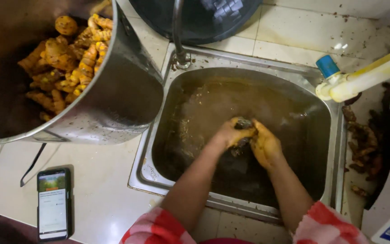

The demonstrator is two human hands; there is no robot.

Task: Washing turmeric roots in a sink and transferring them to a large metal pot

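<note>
Both my hands are down in a steel sink [231, 61] filled with muddy brown water. My left hand [231, 133] and my right hand [264, 145] press together around a dark, muddy root piece [243, 123], which shows only between the fingers. Both hands are stained yellow-brown. A large steel pot [122, 95] stands left of the sink, holding several washed orange-yellow turmeric roots [70, 58].
A tap pipe [177, 31] rises behind the sink below a dark basket [199, 18]. A white pipe with a blue cap [328, 67] crosses at right above dirty roots [362, 144] on the counter. A phone [54, 203] lies at lower left.
</note>
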